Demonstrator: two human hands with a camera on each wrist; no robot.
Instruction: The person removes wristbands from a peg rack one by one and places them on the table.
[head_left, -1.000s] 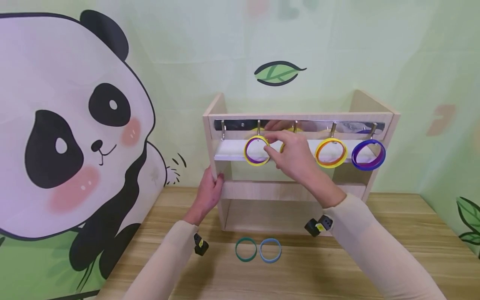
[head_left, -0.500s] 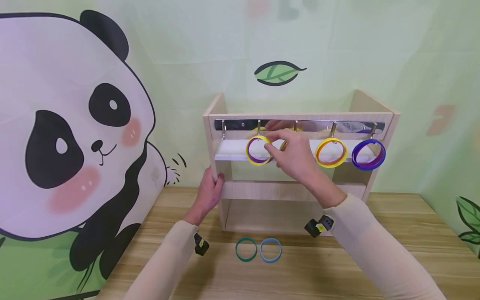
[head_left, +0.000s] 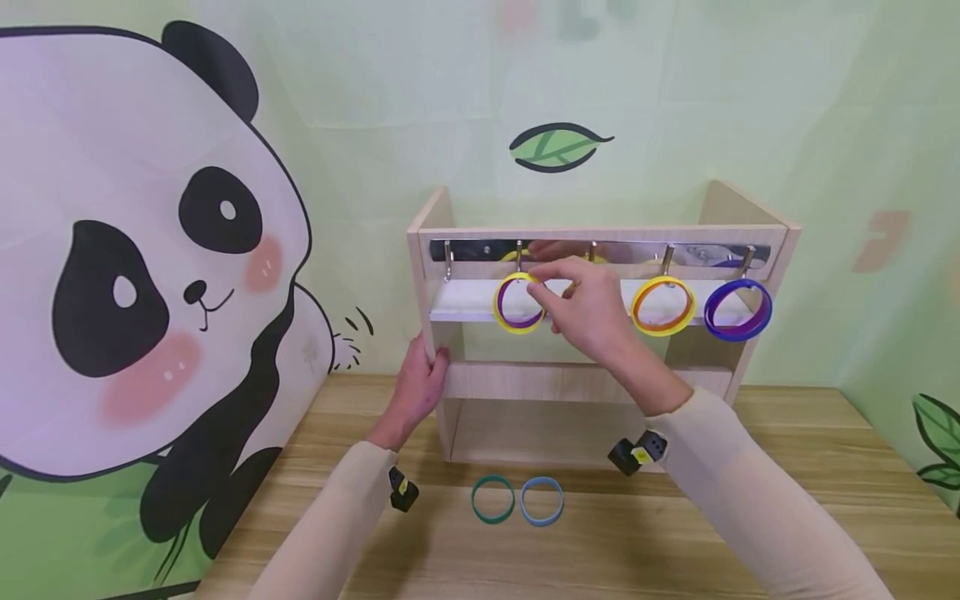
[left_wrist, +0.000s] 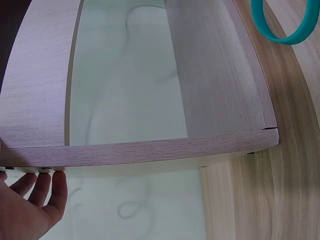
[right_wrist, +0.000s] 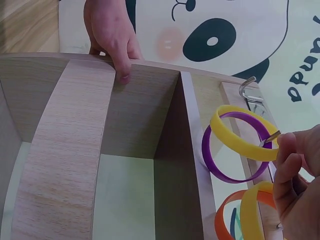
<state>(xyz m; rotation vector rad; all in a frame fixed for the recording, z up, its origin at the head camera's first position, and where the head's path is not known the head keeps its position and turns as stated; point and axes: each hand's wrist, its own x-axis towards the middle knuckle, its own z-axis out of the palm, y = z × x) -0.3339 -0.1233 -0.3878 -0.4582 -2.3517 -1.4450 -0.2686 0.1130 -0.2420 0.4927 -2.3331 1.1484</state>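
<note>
My right hand (head_left: 592, 308) pinches the edge of a yellow silicone wristband (right_wrist: 232, 142) between thumb and fingertips. That band hangs around the second hook (right_wrist: 272, 137) from the left, with a purple wristband (right_wrist: 206, 147) behind it on the same hook. Low on the left, my left hand (head_left: 417, 379) grips the side panel of a small wooden shelf (head_left: 517, 382). Its thumb lies over the panel's front edge, and its fingers (left_wrist: 59, 192) press the outer face. Just below the right hand in the right wrist view hang orange (right_wrist: 220, 222) and yellow bands on another hook.
A metal hook rail (head_left: 637, 250) runs along the shelf's top. Yellow-orange bands (head_left: 663, 331) and blue-purple bands (head_left: 738, 336) hang at right; the leftmost hook (head_left: 448, 260) carries no band. Green (head_left: 492, 522) and light blue (head_left: 542, 523) bands lie on the table before the shelf.
The yellow and purple bands on the second hook have shifted slightly right. My right hand stays nearly in place, its fingers adjusting a little. The left hand has not moved.
</note>
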